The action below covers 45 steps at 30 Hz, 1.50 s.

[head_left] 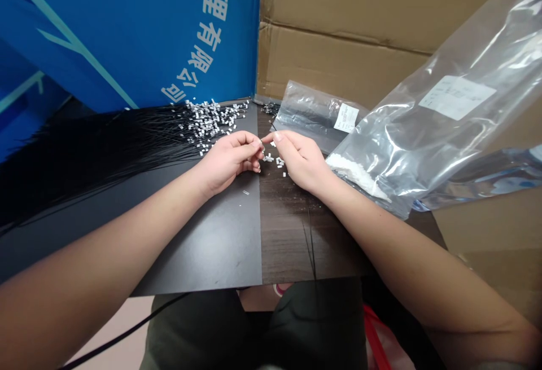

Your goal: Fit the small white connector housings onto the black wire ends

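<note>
Person's L hand [231, 158], R hand [302, 161] pinched shut tip-to-tip, contents too small to tell; should stay steady over white clips [273, 160] just below fingertips [256, 144].

Black wires [84, 149], white connectors [212, 121], a matte black sheet [203, 234] — the surface [288, 234] shows dark brown wood grain. The board [127, 31] is blue with white characters — the cardboard [339, 20] plain brown.

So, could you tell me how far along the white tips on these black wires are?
Done: the fanned black wires carry white tips. In hand: left hand and right hand meet fingertip to fingertip, pinching something too small to tell. Remaining: loose white pieces on the table, more in the clear bag.
</note>
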Available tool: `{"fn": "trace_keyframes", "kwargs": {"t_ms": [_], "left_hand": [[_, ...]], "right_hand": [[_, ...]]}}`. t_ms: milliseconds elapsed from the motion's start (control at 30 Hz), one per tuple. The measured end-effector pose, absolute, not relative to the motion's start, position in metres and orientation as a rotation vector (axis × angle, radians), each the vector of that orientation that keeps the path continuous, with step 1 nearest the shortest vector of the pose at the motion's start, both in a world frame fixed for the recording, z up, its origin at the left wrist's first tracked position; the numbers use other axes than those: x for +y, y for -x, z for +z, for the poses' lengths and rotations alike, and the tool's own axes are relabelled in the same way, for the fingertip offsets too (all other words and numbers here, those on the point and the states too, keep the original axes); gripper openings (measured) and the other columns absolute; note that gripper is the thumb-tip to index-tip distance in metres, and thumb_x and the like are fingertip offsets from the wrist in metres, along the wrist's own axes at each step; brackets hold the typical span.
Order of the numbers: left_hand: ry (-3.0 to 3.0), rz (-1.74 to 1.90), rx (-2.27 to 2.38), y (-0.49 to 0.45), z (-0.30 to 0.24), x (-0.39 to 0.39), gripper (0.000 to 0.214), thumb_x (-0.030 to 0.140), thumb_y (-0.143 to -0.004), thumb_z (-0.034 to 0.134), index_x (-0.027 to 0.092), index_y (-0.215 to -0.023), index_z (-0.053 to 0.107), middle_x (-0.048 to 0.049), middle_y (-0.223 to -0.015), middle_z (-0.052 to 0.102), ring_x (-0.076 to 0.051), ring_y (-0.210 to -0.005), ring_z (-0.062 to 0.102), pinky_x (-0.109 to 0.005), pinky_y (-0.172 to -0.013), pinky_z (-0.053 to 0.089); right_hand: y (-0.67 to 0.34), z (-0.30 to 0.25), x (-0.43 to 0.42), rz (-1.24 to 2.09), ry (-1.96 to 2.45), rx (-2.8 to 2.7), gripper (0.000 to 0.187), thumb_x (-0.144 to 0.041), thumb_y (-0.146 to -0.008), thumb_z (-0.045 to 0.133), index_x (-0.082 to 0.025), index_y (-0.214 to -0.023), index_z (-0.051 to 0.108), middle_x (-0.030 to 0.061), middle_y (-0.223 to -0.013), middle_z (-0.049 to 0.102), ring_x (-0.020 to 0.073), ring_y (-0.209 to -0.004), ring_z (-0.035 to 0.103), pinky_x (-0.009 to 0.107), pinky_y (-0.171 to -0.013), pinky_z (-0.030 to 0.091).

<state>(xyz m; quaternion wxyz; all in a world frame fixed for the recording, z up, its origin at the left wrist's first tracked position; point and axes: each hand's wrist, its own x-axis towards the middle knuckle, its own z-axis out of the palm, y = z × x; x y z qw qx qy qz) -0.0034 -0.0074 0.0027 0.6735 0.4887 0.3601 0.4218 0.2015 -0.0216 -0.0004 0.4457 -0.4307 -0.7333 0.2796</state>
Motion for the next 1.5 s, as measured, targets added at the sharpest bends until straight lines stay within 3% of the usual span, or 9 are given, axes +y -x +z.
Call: {"fn": "trace_keyframes", "kwargs": {"t_ms": [467,700,1267,1500], "left_hand": [[-1.110,0.950,0.823,0.0020,0.0037,-0.0092,0.032,0.035,-0.083,0.092,0.016,-0.084,0.066,-0.0012,-0.080,0.070,-0.011,-0.066,0.064,-0.028,-0.070,0.059],[-1.119,0.943,0.823,0.0020,0.0034,-0.0089,0.035,0.038,-0.081,0.093,0.016,-0.084,0.066,-0.0010,-0.080,0.070,-0.011,-0.067,0.065,-0.028,-0.070,0.058],[-1.123,0.945,0.808,0.0012,0.0043,-0.0099,0.037,0.040,-0.079,0.095,0.016,-0.083,0.067,-0.0006,-0.079,0.069,-0.011,-0.066,0.065,-0.027,-0.069,0.056],[-1.128,0.949,0.797,0.0011,0.0031,-0.0094,0.035,0.037,-0.081,0.094,0.015,-0.082,0.067,-0.0005,-0.079,0.070,-0.011,-0.065,0.065,-0.027,-0.068,0.057]], "right_hand": [[-0.2006,-0.0011,-0.0223,0.751,1.094,-1.775,0.032,-0.053,-0.113,0.048,-0.025,-0.102,0.057,-0.0015,-0.081,0.062,0.0185,-0.074,0.058,0.035,-0.074,0.043],[-0.2024,-0.0036,-0.0206,0.674,1.025,-1.885,0.037,-0.054,-0.114,0.050,-0.023,-0.105,0.067,0.0034,-0.097,0.073,0.0208,-0.089,0.064,0.035,-0.082,0.048],[-0.2013,-0.0015,-0.0243,0.659,1.071,-1.891,0.039,-0.057,-0.110,0.058,-0.023,-0.100,0.076,0.0019,-0.088,0.073,0.0182,-0.077,0.059,0.032,-0.073,0.046],[-0.2012,-0.0019,-0.0241,0.688,1.065,-1.907,0.042,-0.058,-0.110,0.059,-0.022,-0.099,0.077,0.0030,-0.090,0.077,0.0187,-0.080,0.063,0.032,-0.074,0.047]]}}
